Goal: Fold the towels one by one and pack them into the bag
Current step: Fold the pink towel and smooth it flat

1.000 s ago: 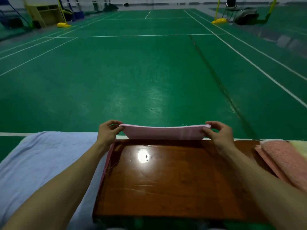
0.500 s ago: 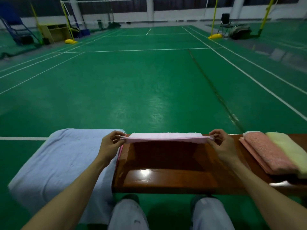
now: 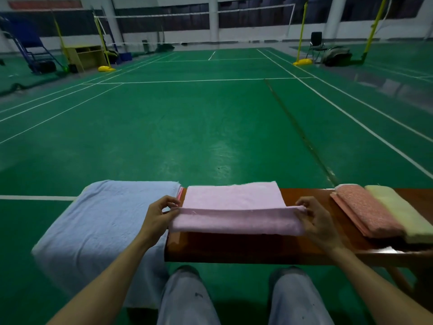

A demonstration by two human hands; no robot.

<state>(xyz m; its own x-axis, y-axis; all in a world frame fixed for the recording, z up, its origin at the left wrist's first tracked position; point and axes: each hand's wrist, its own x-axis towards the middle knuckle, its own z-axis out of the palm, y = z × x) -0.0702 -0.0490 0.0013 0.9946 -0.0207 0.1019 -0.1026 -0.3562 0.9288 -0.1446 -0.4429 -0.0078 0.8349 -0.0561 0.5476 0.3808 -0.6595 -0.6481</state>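
A pink towel [image 3: 234,202] lies on the brown wooden bench [image 3: 257,248], its near part doubled over into a fold. My left hand [image 3: 159,215] pinches the fold's left corner. At the right corner, my right hand [image 3: 314,221] pinches the same edge. A large light-blue towel [image 3: 100,231] is spread over the bench's left end. To the right lie a folded salmon towel [image 3: 365,211] and a folded pale-yellow towel [image 3: 403,212], side by side. No bag is in view.
The bench stands on a green sports court floor [image 3: 187,125] with white lines. My knees [image 3: 187,296] are below the bench's near edge. Far off are net posts, a wooden cabinet [image 3: 85,56], a chair [image 3: 316,44] and a dark bag [image 3: 337,56].
Both hands drew the pink towel's pinched edge from the far side of the bench toward me, folding it over. The camera view rose and pulled back.
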